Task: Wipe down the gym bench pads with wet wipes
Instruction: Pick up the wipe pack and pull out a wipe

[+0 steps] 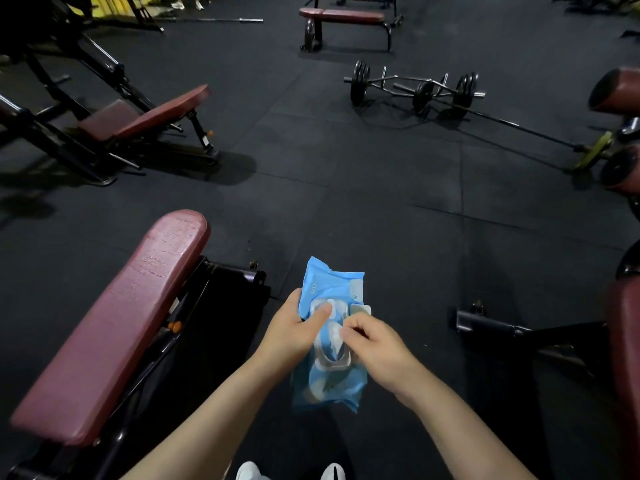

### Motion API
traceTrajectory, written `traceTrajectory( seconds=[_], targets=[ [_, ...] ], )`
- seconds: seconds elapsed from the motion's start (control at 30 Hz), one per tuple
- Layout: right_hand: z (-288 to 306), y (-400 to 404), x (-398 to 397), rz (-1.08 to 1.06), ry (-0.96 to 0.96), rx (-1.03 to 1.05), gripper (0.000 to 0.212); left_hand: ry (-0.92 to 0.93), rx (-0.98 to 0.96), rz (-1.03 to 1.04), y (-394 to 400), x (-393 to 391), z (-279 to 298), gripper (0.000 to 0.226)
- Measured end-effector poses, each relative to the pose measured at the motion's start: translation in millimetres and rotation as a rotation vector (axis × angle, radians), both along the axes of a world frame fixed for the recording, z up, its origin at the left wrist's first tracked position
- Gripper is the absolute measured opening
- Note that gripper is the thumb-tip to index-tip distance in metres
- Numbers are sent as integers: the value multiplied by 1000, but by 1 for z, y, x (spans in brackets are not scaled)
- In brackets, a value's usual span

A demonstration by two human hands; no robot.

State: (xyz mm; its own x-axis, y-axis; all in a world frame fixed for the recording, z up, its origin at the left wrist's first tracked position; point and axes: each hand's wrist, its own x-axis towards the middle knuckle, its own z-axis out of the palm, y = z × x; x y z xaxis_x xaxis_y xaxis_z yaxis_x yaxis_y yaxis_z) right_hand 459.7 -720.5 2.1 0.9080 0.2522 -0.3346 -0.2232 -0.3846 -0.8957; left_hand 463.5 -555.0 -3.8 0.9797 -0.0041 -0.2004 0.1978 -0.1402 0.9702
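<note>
Standing in a gym aisle on dark rubber floor mats (346, 174), looking down at both hands. Left hand (294, 327) wrapped around the left edge of a blue pack of wet wipes (329, 292), thumb laid across the top near the flip lid, fingers curled under it. Right hand (374, 344) pinching a white wipe (334, 336) at the pack's opening, finger and thumb closed on it, lid flipped open to the right. Pack held in the air at about waist level, long side pointing away, not resting on anything.

Nearest bench (114, 323) just to the left, maroon pad angled up and away, surface looking a bit worn and cracked near the far end, black frame underneath. Another maroon pad (623, 358) cut off at the right edge, with a black foot bar sticking out on the floor below it.

Further out: an adjustable incline bench (145, 116) off to the left, a flat bench (343, 17) straight ahead at the back, and loaded curl bars (415, 88) lying on the floor between. White shoe tips (249, 471) at the very bottom.
</note>
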Motion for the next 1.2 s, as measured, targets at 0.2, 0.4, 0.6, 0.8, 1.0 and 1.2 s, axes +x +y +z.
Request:
traceTrajectory(
  seconds=[0.2, 0.4, 0.6, 0.8, 1.0, 1.2],
  targets=[
    [8, -9, -3, -24, 198, 384, 18, 24, -28, 24, 2, -2, -5, 39],
    [6, -16, -5, -55, 248, 633, 15, 30, -12, 12, 3, 3, -8, 38],
    [12, -31, 1, -220, 208, 867, 21, 73, -23, 180, 14, 3, -27, 12],
    [20, -40, 13, -211, 37, 399, 23, 122, -136, 201, 22, 1, -28, 24],
    [11, -40, 14, -319, -67, 121, 31, 96, -275, 164, 21, 1, -17, 26],
    [7, -38, 12, -192, -48, -84, 16, 77, -331, 87, 23, 2, -7, 22]
  ],
)
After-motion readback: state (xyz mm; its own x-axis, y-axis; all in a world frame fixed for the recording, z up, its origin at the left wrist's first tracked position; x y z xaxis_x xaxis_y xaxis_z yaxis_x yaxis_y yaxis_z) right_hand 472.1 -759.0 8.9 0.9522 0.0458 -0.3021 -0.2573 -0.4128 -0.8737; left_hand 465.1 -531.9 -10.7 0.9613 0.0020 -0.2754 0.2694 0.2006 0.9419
